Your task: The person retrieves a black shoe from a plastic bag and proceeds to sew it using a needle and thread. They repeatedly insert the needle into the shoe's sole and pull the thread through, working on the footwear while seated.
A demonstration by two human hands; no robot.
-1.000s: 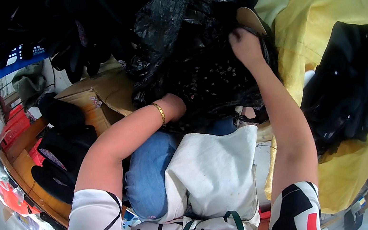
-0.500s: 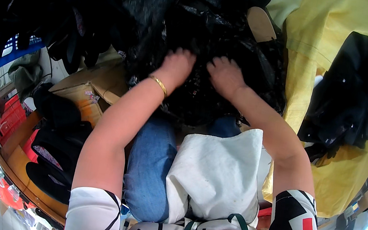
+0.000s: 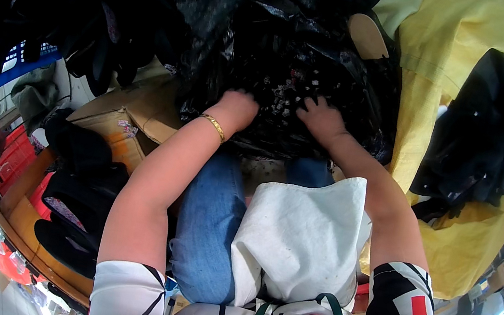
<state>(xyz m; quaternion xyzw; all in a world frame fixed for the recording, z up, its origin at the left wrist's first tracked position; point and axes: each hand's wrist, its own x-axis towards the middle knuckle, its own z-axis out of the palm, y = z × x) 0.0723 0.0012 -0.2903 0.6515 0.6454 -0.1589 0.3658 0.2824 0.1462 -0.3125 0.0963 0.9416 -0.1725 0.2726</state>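
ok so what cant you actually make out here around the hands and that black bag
Head view, the only one:
- Left hand: fingertips pressed into the black plastic bag, so its grip is hidden.
- Right hand: fingers curl into the bag folds; whether it pinches anything is unclear.
- Bag contents: hidden by dark crumpled plastic; small pale specks too small to identify.
- Bag top: lost in the dark fisheye rim.
- Lap: covered by the white cloth.

Black bag [image 3: 295, 52]: thin glossy crinkled plastic; yellow sack [image 3: 448, 123]: matt woven cloth; white apron [image 3: 302, 238]: matt cotton; bracelet [image 3: 213, 126]: shiny gold metal.
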